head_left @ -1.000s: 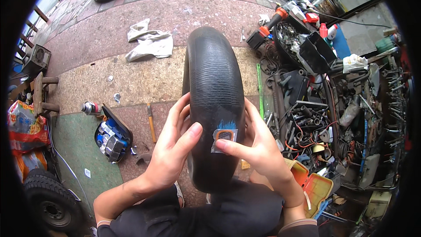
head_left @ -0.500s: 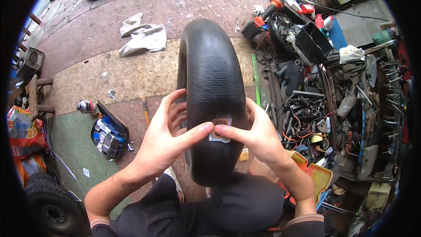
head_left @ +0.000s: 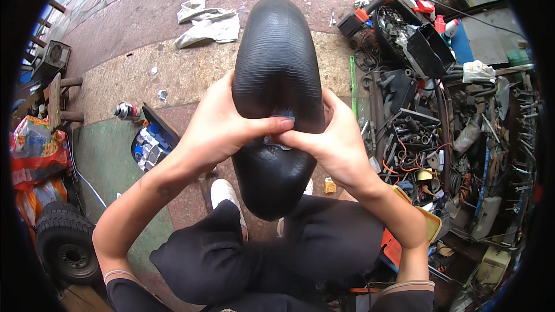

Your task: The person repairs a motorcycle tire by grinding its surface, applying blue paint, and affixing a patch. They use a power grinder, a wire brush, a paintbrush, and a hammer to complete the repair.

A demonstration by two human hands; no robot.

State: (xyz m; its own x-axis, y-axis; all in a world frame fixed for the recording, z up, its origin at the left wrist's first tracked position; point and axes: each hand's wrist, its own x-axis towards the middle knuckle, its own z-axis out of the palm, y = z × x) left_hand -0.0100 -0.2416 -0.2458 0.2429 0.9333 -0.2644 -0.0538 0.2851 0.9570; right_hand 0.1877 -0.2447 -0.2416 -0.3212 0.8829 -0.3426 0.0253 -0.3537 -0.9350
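A black inflated inner tube (head_left: 278, 37) stands on edge before me, above my knees. My left hand (head_left: 217, 121) grips its left side, and my right hand (head_left: 341, 147) grips the right side. Both thumbs press into a patch with clear film (head_left: 279, 144) on the tube's outer face, and the rubber sinks inward there. The thumbs cover most of the patch. The fingers of both hands reach behind the tube and are largely hidden.
A white cloth (head_left: 211, 23) lies on the stone floor. At left are an opened blue-and-black case (head_left: 153, 144), a spray can (head_left: 126, 111) and a small wheel (head_left: 72, 248). Tools and metal parts (head_left: 407, 138) crowd the right, with a cordless power tool (head_left: 367, 11) beyond.
The thumbs have pushed deeper, so the tube now folds inward at the patch. The tube and both hands sit higher in view, and the patch is more covered.
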